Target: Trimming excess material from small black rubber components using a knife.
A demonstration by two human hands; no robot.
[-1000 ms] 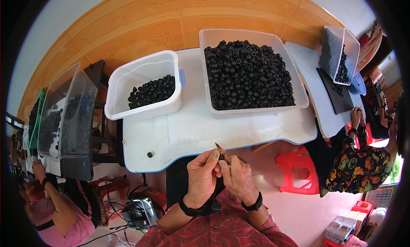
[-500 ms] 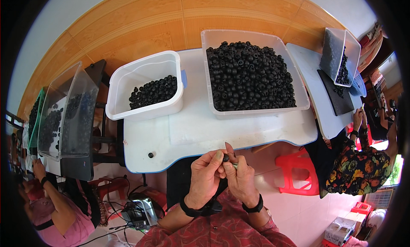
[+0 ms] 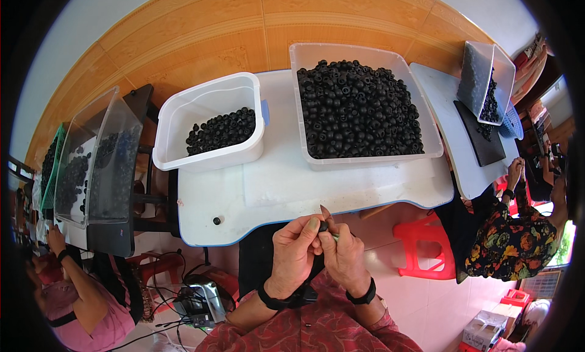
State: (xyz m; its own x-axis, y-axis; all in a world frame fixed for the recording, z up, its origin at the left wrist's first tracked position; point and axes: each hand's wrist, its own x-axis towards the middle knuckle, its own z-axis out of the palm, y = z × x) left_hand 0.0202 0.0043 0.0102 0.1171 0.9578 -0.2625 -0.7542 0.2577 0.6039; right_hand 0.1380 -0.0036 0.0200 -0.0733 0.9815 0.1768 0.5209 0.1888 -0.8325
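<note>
Two hands [image 3: 295,247] [image 3: 347,253] pinch a bead [image 3: 323,226] and, seemingly, a knife [image 3: 327,214] by a white table [image 3: 204,193], tiled wall [image 3: 201,35] beyond

Matt black beads [image 3: 359,111], smooth white plastic tub [image 3: 195,108], translucent plastic bin [image 3: 375,160], smooth tabletop [image 3: 280,190]

No legible lettering or numbers.
</note>
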